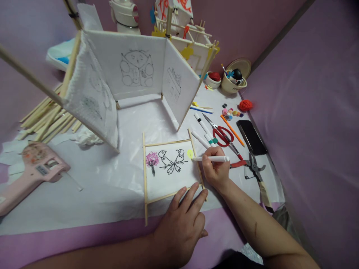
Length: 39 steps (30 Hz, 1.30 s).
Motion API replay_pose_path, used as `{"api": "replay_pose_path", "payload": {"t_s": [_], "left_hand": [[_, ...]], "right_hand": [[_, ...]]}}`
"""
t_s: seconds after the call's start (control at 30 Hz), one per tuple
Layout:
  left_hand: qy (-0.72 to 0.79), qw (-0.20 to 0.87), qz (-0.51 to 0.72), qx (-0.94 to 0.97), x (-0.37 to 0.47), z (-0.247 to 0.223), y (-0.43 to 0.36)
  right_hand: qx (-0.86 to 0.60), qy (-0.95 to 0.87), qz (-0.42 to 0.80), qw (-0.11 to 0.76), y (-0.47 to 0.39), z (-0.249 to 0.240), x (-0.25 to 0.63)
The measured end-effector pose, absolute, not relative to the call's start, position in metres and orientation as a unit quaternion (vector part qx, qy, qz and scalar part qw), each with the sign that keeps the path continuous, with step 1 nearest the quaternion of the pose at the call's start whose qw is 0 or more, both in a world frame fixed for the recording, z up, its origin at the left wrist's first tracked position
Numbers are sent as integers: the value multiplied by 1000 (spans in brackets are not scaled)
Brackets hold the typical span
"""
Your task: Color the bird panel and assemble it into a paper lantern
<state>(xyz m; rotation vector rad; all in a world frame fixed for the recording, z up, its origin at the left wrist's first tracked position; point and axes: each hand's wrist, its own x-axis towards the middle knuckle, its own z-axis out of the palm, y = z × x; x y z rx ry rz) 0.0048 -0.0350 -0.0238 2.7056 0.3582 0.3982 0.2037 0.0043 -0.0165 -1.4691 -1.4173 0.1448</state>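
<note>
Our left hand (183, 222), unclenched, rests on the framed drawing (174, 167).
Our right hand (216, 170) grips a white marker (217, 159).

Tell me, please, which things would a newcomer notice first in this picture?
Probably the white standing panels with line drawings, at the upper centre-left. Next, perhaps, the small framed picture in front of them, where the right hand holds a white marker near a yellow spot. The pink glue gun at the far left also stands out.
</note>
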Motion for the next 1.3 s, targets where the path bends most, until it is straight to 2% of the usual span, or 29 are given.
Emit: {"api": "replay_pose_path", "payload": {"t_s": [0.17,0.53,0.77,1.13,1.3], "left_hand": [[130,193,148,961,5,-24,-35],[127,196,142,962,3,-23,-36],[128,199,136,962,4,-23,-35],[130,201,137,961,3,-23,-36],[129,200,137,962,3,-23,-36]], "right_hand": [[-611,-586,39,531,4,-19,205],[-643,-614,-10,458,6,-14,204],[-642,-611,-22,463,5,-11,202],[-620,-605,28,499,2,-17,203],[-635,-611,-5,473,4,-15,203]]}}
